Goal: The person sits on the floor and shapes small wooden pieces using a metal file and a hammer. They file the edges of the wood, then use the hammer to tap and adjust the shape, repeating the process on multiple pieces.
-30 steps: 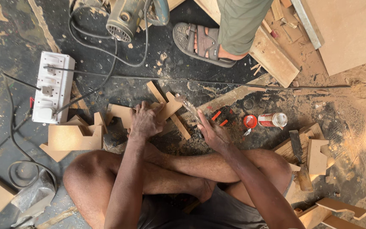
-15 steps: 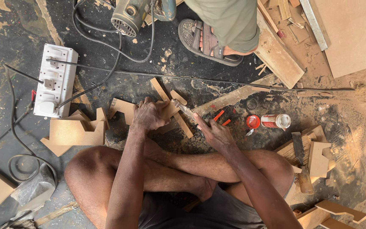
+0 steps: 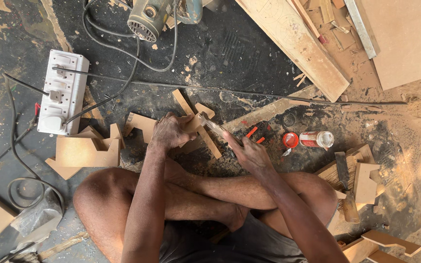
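I sit cross-legged on a dark dusty floor. My left hand (image 3: 170, 131) grips a small cut piece of fibreboard (image 3: 194, 121) above a longer wooden strip (image 3: 198, 124). My right hand (image 3: 250, 154) holds a slim metal tool (image 3: 216, 128) whose tip touches the piece at my left hand. Its exact kind is hard to tell.
A white power strip (image 3: 63, 92) with cables lies at the left, and a motor tool (image 3: 146, 18) at the top. Cut fibreboard shapes (image 3: 86, 150) sit left; more (image 3: 366, 182) lie right. A small can (image 3: 316, 139) and red cap (image 3: 290, 140) are near. Planks (image 3: 298, 44) lie at upper right.
The other person's sandalled foot and leg at the top have left the view. My right hand has brought the tool up against the piece in my left hand.
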